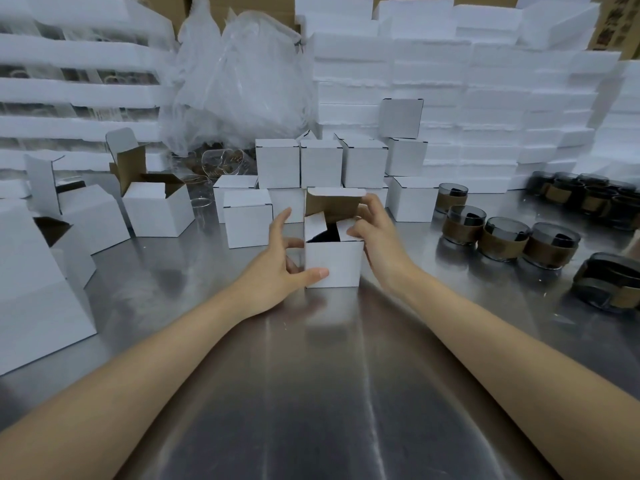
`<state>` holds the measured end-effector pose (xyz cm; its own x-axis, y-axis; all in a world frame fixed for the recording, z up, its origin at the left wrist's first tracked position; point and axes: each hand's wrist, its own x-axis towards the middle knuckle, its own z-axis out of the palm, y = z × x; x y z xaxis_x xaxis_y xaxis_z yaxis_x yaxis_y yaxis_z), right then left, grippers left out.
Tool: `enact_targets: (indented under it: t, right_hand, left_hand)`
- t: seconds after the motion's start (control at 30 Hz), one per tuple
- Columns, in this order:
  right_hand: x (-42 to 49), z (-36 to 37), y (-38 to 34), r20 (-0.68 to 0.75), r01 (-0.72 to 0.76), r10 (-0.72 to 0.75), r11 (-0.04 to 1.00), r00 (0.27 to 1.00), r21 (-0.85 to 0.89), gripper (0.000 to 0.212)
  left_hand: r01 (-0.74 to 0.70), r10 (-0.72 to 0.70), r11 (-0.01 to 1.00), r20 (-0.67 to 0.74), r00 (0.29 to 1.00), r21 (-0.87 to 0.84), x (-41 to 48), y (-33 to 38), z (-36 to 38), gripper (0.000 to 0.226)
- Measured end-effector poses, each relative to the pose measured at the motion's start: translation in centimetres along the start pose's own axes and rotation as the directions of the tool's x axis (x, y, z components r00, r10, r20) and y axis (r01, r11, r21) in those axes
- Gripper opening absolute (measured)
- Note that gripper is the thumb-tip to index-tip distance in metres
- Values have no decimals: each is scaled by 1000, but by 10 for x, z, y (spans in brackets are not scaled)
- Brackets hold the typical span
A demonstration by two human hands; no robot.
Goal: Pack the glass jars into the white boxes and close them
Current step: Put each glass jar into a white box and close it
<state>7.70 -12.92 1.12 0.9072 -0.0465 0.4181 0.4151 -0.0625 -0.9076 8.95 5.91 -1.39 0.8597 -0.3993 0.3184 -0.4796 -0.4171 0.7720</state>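
1. We see a small white cardboard box [334, 261] on the shiny steel table [311, 375], with its lid flap upright.
2. Our left hand [277, 275] grips the box's left side, thumb on the front.
3. Our right hand [375, 230] curls its fingers onto the right flap.
4. Smoky glass jars with brown bands [502, 239] stand to the right.

Bench [311, 393]: silver-grey metal. Centre box [334, 263]: white ext., brown int. on raised lid. Closed boxes [277, 164] toward far edge: white, dark corner marks. Glass jars [502, 239] nr right edge: smoky grey, brown band. Foam slabs [485, 98]: white.
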Motion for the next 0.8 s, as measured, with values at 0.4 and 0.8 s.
enact_targets:
  t: [0.4,0.8]
  right_hand:
    - [-14,-3,2,-34,248,-252,964,967,-100,38]
    - [-13,-7,0,151,554,-581,617,800,-558,24]
  left_hand:
    - [-19,18,999,40,999,27,0,0,0,97]
    - [-30,29,999,42,999,14,-1,0,-3,87]
